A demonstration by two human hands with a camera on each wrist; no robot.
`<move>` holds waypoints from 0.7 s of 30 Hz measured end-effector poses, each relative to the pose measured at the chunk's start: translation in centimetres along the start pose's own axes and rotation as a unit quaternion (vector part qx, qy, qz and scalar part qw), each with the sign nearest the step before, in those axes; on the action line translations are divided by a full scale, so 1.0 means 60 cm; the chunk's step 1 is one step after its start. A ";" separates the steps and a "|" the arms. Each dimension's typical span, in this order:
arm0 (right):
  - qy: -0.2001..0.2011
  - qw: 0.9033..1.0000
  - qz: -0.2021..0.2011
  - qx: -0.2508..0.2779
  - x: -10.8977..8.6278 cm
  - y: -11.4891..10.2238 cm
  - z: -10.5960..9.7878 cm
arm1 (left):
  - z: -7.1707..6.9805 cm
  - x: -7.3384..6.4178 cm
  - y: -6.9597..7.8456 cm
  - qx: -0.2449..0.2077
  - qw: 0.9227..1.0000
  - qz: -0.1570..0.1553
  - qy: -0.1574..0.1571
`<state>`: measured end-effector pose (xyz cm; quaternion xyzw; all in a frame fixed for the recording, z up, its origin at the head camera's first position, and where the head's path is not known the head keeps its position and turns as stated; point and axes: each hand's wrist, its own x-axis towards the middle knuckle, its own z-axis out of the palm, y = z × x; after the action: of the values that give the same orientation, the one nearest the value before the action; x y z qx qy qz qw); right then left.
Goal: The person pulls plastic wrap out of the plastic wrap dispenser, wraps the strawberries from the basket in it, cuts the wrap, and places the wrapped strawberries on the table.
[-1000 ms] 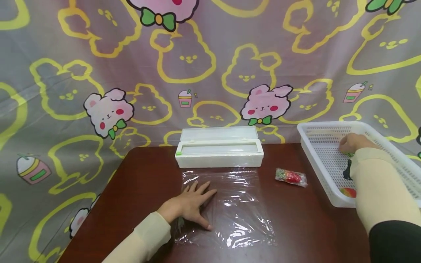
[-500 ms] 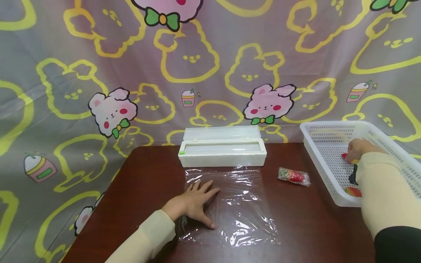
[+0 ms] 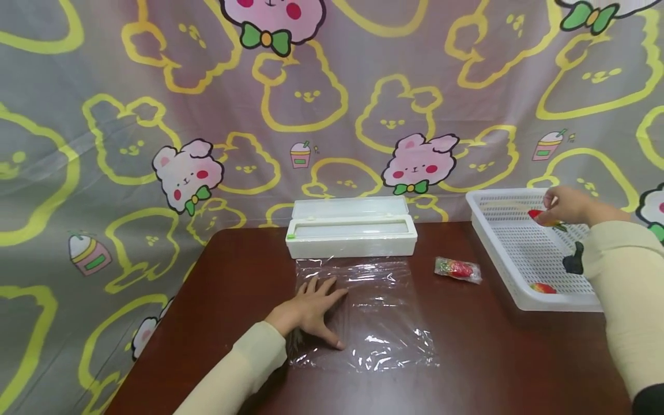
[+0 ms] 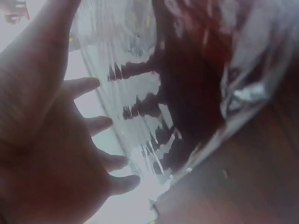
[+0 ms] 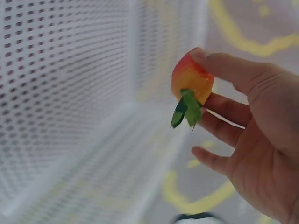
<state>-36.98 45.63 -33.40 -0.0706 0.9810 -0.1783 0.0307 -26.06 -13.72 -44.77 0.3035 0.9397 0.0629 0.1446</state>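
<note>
My left hand (image 3: 313, 314) rests with fingers spread on the left part of a sheet of clear plastic wrap (image 3: 378, 317) lying on the table. In the left wrist view the fingers (image 4: 100, 125) look straight beside the shiny film. Over the white basket (image 3: 510, 279), my right hand (image 3: 570, 206) pinches a strawberry (image 5: 192, 79), red and yellow with green leaves, between thumb and fingers. Another strawberry (image 3: 543, 287) lies in the basket's near corner, by a small black object (image 3: 573, 259) whose kind I cannot tell.
A white wrap dispenser box (image 3: 353, 248) with its lid raised stands behind the film. Between film and basket lies a strawberry wrapped in plastic (image 3: 457, 270). A patterned curtain (image 3: 337, 115) hangs behind the brown table (image 3: 493, 357).
My right hand was down inside the basket; it has risen with a strawberry pinched in its fingers. The left hand stays on the film. The head view has shifted slightly.
</note>
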 end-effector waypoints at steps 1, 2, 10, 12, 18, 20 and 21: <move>0.008 1.000 -0.010 0.001 -0.003 -0.016 -0.010 | -0.001 -0.001 0.001 0.002 1.000 0.004 0.004; 0.017 1.000 -0.021 -0.005 -0.006 -0.033 -0.019 | -0.002 -0.003 0.001 0.004 1.000 0.009 0.010; 0.075 0.983 -0.160 -0.043 -0.021 -0.228 -0.016 | -0.018 -0.019 0.009 0.000 0.994 0.029 0.108; 0.071 0.976 -0.201 -0.040 -0.029 -0.278 0.013 | -0.023 -0.024 0.017 -0.010 0.991 0.028 0.130; 0.033 0.947 -0.318 -0.003 -0.061 -0.392 0.111 | -0.053 -0.031 0.062 -0.030 0.984 0.038 0.172; 0.021 0.937 -0.348 0.006 -0.073 -0.420 0.142 | -0.062 -0.029 0.078 -0.022 0.981 0.052 0.185; 0.010 0.933 -0.359 0.013 -0.079 -0.432 0.156 | -0.065 -0.029 0.084 -0.017 0.980 0.059 0.191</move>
<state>-28.18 19.09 -32.79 -0.4157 0.8882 -0.1907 -0.0443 -23.16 -10.77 -39.61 0.3383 0.9293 0.1436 -0.0363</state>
